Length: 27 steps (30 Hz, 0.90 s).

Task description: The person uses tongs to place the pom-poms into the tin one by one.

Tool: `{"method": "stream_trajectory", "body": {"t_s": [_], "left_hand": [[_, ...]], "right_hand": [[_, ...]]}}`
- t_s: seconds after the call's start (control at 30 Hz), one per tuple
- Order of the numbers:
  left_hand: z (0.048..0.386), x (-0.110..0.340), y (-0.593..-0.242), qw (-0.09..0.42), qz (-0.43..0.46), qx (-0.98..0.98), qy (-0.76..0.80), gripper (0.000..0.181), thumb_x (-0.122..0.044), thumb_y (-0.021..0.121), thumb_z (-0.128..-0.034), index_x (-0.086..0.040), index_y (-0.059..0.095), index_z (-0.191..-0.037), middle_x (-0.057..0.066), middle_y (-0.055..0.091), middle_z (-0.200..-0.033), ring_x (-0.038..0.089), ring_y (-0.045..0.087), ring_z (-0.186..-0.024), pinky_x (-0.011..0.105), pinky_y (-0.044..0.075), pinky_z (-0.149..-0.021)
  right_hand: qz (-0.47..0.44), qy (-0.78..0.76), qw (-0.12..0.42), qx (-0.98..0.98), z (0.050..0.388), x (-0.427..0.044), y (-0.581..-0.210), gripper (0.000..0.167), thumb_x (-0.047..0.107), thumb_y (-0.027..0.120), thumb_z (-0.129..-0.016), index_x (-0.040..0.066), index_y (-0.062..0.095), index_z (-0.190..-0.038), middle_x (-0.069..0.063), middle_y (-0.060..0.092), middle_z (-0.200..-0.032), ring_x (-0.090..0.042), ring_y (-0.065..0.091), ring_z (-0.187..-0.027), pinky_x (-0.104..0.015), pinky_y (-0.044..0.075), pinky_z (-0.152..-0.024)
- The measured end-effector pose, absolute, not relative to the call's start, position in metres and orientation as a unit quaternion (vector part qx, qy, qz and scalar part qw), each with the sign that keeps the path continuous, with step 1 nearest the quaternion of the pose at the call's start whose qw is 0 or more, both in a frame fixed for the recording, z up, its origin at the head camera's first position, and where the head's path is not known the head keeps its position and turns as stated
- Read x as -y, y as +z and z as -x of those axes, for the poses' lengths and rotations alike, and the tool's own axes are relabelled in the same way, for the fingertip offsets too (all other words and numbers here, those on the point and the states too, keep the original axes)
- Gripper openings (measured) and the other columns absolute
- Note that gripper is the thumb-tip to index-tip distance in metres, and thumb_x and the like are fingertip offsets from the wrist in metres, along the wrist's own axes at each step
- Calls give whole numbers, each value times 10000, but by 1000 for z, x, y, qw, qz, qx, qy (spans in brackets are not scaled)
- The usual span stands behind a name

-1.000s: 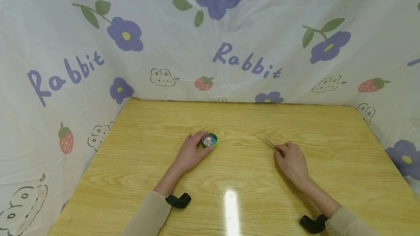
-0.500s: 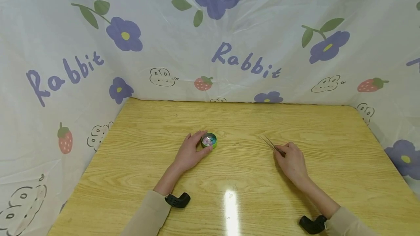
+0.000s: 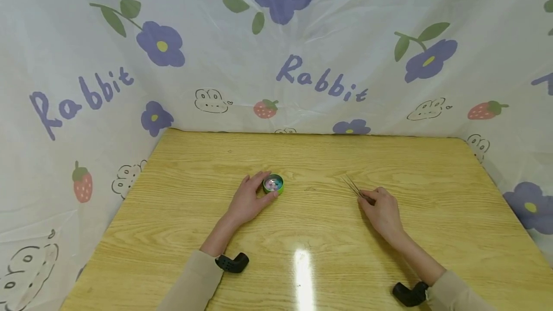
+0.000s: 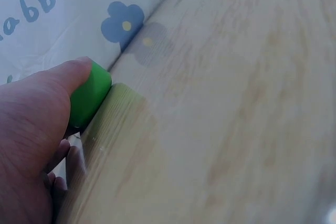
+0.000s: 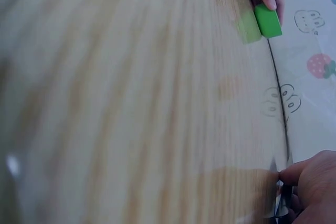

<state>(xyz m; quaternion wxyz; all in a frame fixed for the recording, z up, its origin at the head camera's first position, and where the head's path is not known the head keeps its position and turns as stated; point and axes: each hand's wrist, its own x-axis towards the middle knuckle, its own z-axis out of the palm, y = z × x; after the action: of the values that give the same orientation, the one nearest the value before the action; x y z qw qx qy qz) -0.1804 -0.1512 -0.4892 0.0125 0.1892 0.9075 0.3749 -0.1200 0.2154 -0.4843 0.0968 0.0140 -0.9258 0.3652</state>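
A small round green tin stands on the wooden table, its top uncovered. Several tiny pink, white and teal pieces lie inside it. My left hand holds it from the left, thumb at the near side and fingers at the far side. In the left wrist view the thumb presses the green wall. Farther right, my right hand pinches a pair of thin metal tweezers between thumb and fingers. Their tips point to the far left, with nothing visible between them. How high they are above the table I cannot tell.
The wooden table spans the space in front of me. A white curtain printed with flowers and rabbits hangs along its back and sides. A black wrist mount sits on my left wrist, another on my right.
The head view has shifted slightly, moving the scene a little to the left. Both hands stay almost still on the tin and the tweezers; the tweezers' prongs look slightly farther apart.
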Motion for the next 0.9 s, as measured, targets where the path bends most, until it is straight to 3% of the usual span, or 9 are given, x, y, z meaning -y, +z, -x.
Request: {"method": "stream_trajectory", "body": {"t_s": [0.57, 0.9], "left_hand": [[180, 153, -488, 12, -187, -906, 380, 669, -327, 736, -972, -47, 485, -1526, 184, 475, -1543, 345, 436, -1431, 515, 137, -1254], [181, 152, -487, 26, -190, -904, 382, 678, -332, 732, -975, -55, 472, -1535, 176, 465, -1552, 341, 432, -1434, 501, 123, -1258]], "right_hand": [[-20, 350, 94, 932, 121, -213, -482, 241, 41, 718, -942, -114, 739, -1126, -100, 636, -851, -197, 547, -715, -279, 432, -609], [-48, 339, 37, 939, 126, -226, -471, 373, 124, 743, -948, -117, 677, -1226, -160, 603, -972, -268, 586, -824, -402, 502, -689]]}}
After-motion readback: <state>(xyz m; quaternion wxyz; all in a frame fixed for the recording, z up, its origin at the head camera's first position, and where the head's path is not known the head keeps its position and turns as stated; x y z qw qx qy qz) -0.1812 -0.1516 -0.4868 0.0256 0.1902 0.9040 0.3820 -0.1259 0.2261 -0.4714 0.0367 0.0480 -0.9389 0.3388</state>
